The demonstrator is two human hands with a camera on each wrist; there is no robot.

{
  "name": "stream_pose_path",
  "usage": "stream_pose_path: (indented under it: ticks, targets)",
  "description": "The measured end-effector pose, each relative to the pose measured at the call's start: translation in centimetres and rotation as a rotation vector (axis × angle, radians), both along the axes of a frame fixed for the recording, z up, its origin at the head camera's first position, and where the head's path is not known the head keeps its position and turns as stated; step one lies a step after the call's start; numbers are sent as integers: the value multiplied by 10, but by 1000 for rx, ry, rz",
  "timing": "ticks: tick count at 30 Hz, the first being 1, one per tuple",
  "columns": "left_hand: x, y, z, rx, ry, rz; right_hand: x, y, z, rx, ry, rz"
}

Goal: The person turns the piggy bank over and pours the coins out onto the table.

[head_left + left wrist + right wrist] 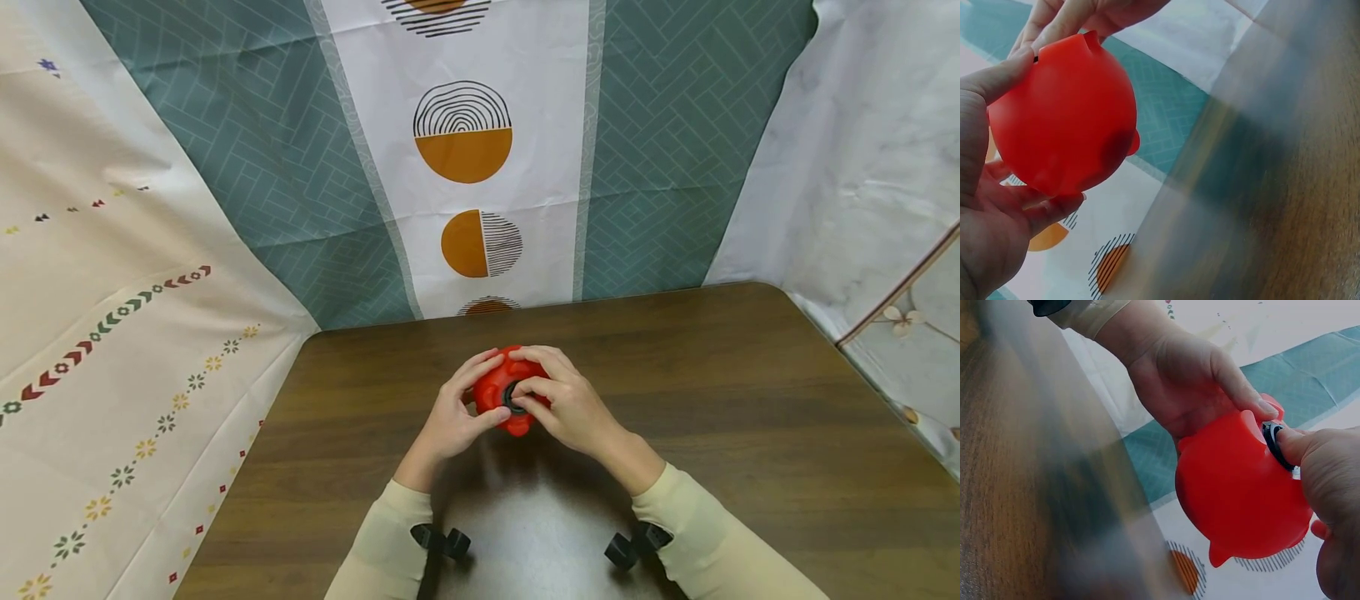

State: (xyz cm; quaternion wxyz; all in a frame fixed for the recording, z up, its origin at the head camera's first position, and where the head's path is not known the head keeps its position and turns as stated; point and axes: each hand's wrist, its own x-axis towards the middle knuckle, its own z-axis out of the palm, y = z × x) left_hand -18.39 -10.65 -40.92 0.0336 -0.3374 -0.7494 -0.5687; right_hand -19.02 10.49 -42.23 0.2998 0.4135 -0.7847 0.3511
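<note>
Both hands hold a red, round piggy bank [489,388] up above the table, its underside with stubby feet facing my head. Set in that underside is a black round stopper [1276,446]. My left hand [453,417] grips the body from the left, thumb near the stopper and fingers spread round the far side. With thumb and forefinger my right hand [573,410] pinches at the stopper, while its other fingers lie over the top right of the body. In the left wrist view the smooth red side [1066,119] shows and the stopper is almost wholly hidden.
A brown wooden table [360,467] lies below, with a glossy reflection near its front. Patterned cloths hang behind: a teal and white one [652,167] at the back, a cream one [97,292] at left and a white one [847,167] at right.
</note>
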Motion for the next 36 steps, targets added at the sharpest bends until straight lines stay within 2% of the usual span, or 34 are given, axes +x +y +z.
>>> stream_pose_path:
  ticks: [10, 17, 27, 36]
  targets:
    - [-1, -2, 0, -9, 14, 2, 2, 0, 5, -21, 9, 21]
    - [-1, -3, 1, 11, 4, -1, 6, 5, 12, -74, 6, 27]
    - [-1, -3, 2, 21, -14, 23, 13, 33, 8, -116, 2, -13]
    - [-1, -3, 3, 16, -21, 18, 14, 65, 2, -107, 78, -28]
